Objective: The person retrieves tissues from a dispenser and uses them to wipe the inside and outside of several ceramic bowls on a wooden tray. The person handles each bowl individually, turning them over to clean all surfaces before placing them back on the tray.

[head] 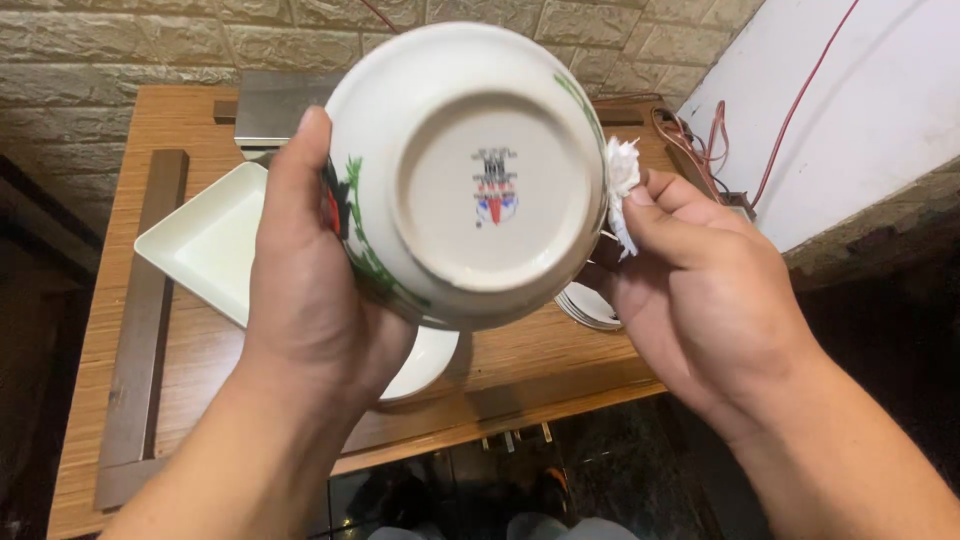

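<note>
1 label only: small printed maker's mark at centre of underside of white bowl, inside round foot ring. Mark roughly shield-shaped; dark lettering block on top, red and blue emblem below; details too small to make out. Bowl held bottom-up toward camera, so mark faces viewer, near upper middle of view. No packages, signs, screens visible.

Two bare forearms, no sleeves down to the frame edge. No watch, ring, bracelet or glove on left hand or right hand. Short, trimmed fingernails on thumbs. Light hair along both forearms. At the bottom edge, between the arms, a small strip of grey cloth, possibly clothing; too little visible to tell.
</note>
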